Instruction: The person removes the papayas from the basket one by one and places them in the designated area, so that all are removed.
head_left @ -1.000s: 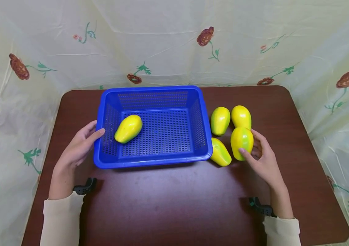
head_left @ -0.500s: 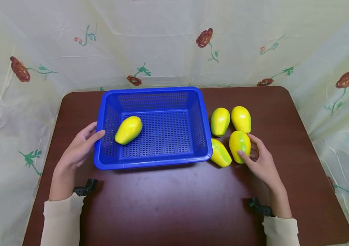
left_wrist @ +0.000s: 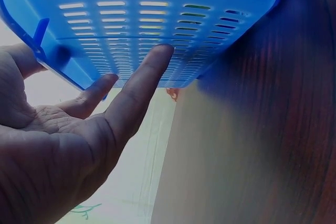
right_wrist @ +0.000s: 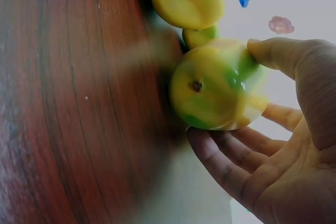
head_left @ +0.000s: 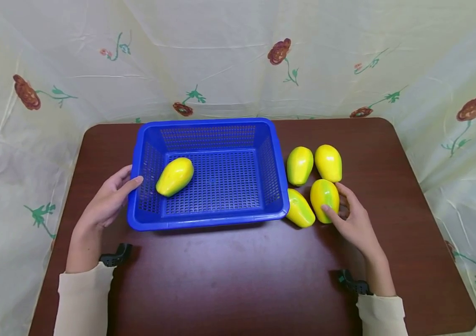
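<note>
A blue plastic basket (head_left: 217, 223) with slotted walls stands on the table, one yellow-green mango (head_left: 175, 177) lying inside at its left. My left hand (head_left: 109, 198) holds the basket's left side, thumb over the rim; the left wrist view shows fingers (left_wrist: 142, 85) against the slotted outer wall. Right of the basket, my right hand (head_left: 357, 219) grips a mango (head_left: 326, 196), thumb on the near side and fingers round its right. In the right wrist view that mango (right_wrist: 210, 90) shows its stem end, with the fingers (right_wrist: 220, 163) curving under it.
Two more mangoes lie behind the held one, a left one (head_left: 300, 165) and a right one (head_left: 328, 163). Another mango (head_left: 300, 210) sits against the basket's right front corner. The dark brown table (head_left: 229, 280) ends at a flowered curtain (head_left: 229, 56) behind.
My right hand has brought its mango slightly left and nearer me, away from the one behind and closer to the mango by the basket's corner. The left hand and basket have hardly moved.
</note>
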